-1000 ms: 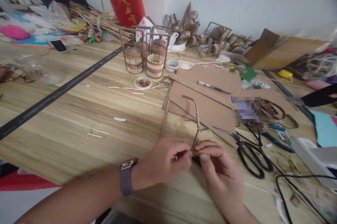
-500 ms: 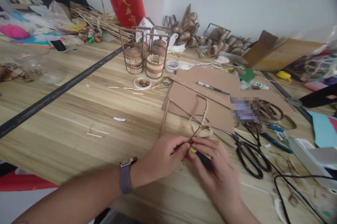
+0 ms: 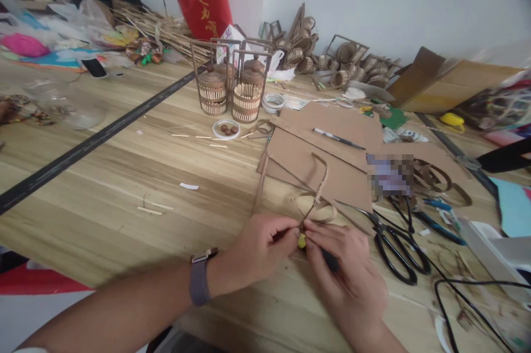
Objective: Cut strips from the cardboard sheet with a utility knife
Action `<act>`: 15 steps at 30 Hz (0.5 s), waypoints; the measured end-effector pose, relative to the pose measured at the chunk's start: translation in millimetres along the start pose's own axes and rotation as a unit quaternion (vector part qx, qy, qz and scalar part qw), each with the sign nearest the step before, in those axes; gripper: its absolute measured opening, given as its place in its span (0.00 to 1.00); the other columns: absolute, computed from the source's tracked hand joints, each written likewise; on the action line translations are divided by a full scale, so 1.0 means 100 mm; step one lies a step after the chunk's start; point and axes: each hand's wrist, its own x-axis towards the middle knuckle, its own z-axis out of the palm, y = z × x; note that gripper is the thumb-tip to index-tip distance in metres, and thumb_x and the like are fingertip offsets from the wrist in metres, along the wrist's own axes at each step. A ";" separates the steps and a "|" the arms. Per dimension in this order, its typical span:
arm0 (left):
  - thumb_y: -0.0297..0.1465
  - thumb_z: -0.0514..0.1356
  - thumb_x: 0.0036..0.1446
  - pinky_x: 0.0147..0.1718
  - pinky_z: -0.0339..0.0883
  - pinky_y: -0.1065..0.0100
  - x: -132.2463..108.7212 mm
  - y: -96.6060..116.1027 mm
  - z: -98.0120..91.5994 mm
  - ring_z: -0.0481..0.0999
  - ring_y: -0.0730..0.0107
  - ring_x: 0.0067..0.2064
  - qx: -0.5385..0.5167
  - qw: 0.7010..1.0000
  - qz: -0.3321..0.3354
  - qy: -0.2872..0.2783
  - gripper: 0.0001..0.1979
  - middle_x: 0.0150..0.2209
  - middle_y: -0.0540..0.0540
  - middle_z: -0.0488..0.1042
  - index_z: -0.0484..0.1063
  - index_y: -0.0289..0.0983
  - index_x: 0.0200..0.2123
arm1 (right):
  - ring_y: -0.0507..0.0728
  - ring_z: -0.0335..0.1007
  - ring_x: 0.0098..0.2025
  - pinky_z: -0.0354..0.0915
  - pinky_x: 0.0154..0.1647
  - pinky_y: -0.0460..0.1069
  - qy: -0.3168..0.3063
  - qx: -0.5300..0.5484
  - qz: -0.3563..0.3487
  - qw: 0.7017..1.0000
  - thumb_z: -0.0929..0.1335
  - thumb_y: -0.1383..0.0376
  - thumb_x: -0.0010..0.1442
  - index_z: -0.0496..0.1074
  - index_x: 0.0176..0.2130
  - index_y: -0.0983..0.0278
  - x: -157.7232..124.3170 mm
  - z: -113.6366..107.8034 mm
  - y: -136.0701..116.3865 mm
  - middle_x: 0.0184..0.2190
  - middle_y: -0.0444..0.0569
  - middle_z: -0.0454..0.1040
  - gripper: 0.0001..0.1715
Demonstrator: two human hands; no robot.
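Between my two hands runs a thin brown strip [image 3: 322, 182], its upper part toothed along one edge and curling away over the cardboard. My left hand [image 3: 265, 245], with a watch on its wrist, pinches the strip's near end between thumb and fingers. My right hand [image 3: 344, 264] is closed, its thumb and fingertips on the same strip right beside the left fingertips. Under the right hand shows a tool with a yellow tip and black handle [image 3: 331, 260], partly covered by the fingers. A looped tan strip [image 3: 326, 212] lies just beyond the fingertips.
Black-handled scissors [image 3: 394, 248] lie right of my right hand, near a black cable [image 3: 440, 281]. Brown cardboard sheets [image 3: 348, 176] carry a pen [image 3: 339, 139]. Small lidded baskets [image 3: 213, 93] stand farther back, beside a round dish with brown beads [image 3: 226, 130].
The view has shifted slightly. My right fingertips have moved a little along the strip, and less of the black handle shows under that hand. Both hands keep their pinch.
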 end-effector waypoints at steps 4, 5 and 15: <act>0.28 0.52 0.62 0.26 0.50 0.72 0.00 -0.01 -0.01 0.59 0.78 0.26 0.002 1.000 0.015 -0.002 0.14 0.21 0.55 0.58 0.59 0.36 0.22 | 0.56 0.79 0.39 0.70 0.42 0.53 0.011 0.050 0.057 0.997 0.69 0.73 0.61 0.73 0.42 0.58 -0.06 0.03 0.02 0.37 0.46 0.82 0.12; 0.28 0.52 0.62 0.26 0.50 0.72 0.00 -0.01 -0.02 0.59 0.78 0.26 0.002 1.000 0.014 -0.006 0.14 0.21 0.55 0.58 0.60 0.36 0.22 | 0.56 0.79 0.39 0.70 0.42 0.53 0.013 0.068 0.078 0.995 0.69 0.73 0.61 0.73 0.42 0.58 -0.07 0.04 0.03 0.37 0.46 0.82 0.11; 0.38 0.51 0.67 0.28 0.58 0.72 0.02 -0.04 -0.01 0.67 0.74 0.28 -0.057 0.997 -0.036 -0.039 0.16 0.25 0.52 0.67 0.68 0.36 0.30 | 0.55 0.77 0.41 0.66 0.45 0.52 -0.018 0.002 0.001 1.000 0.69 0.71 0.64 0.72 0.42 0.62 -0.01 0.04 0.03 0.38 0.49 0.81 0.06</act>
